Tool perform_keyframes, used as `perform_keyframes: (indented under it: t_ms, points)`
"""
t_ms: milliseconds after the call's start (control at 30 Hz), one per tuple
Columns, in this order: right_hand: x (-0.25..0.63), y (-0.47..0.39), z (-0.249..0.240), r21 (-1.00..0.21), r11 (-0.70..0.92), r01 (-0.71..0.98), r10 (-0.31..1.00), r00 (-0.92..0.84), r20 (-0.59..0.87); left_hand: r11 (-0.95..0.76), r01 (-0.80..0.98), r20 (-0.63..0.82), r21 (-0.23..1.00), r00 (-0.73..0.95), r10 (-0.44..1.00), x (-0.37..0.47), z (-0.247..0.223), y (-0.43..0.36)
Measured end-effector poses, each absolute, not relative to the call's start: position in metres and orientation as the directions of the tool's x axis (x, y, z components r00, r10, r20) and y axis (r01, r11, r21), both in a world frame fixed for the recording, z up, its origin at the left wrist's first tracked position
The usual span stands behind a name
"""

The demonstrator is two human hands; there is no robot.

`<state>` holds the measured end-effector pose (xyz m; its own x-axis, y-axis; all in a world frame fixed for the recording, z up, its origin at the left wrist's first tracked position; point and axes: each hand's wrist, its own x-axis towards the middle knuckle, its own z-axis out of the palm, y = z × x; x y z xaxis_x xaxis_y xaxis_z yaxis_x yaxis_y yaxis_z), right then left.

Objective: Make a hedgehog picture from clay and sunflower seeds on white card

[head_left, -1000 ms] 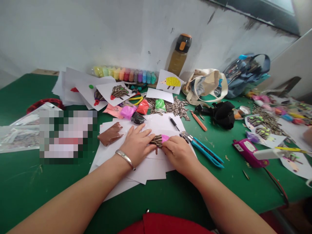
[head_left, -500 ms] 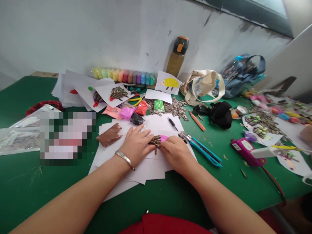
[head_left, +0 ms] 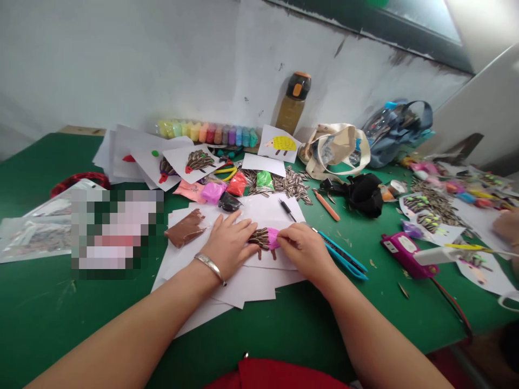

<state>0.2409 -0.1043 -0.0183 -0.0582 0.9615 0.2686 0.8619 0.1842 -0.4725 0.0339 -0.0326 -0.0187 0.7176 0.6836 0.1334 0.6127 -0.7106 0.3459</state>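
A small animal figure [head_left: 263,238] of striped seeds and pink clay, with two brown clay legs, lies on white paper [head_left: 259,283]. My left hand [head_left: 232,242], with a silver bangle at the wrist, rests flat with fingers spread over the paper and the figure's left end. At the pink right end, my right hand [head_left: 304,248] has its fingertips pinched together; whatever may be between them is too small to make out. Left of my left hand is a bag of brown clay [head_left: 185,229]. A black pen [head_left: 287,210] lies beyond my right hand.
A blue-handled tool [head_left: 344,256] and an orange stick [head_left: 326,205] lie to the right. Behind are clay packets [head_left: 213,192], seeds [head_left: 294,183], a bottle [head_left: 292,105] and a yellow hedgehog picture [head_left: 281,142]. A magenta device [head_left: 407,254] and another person's hand [head_left: 506,227] are at right.
My right hand has shifted slightly right along the figure, uncovering more of the pink clay and both brown legs. My left hand stays spread on the paper. The camera view has tilted slightly.
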Motion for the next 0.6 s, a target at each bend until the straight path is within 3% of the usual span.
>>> perform_keyframes:
  t_ms: [200, 367, 600]
  points:
    - [0.238, -0.086, -0.003, -0.376, 0.187, 0.907, 0.963, -0.094, 0.252, -0.717, 0.606, 0.121, 0.345, 0.729, 0.674, 0.032, -0.021, -0.033]
    - [0.235, -0.034, 0.011, -0.064, 0.070, 0.996, 0.982, -0.057, 0.182, -0.710, 0.629, 0.114, 0.316, 0.718, 0.687, 0.033, -0.016, -0.037]
    - [0.224, 0.010, -0.004, 0.052, 0.042, 0.998, 0.985, -0.050, 0.163, -0.697, 0.641, 0.097, 0.321, 0.710, 0.698, 0.033, -0.013, -0.043]
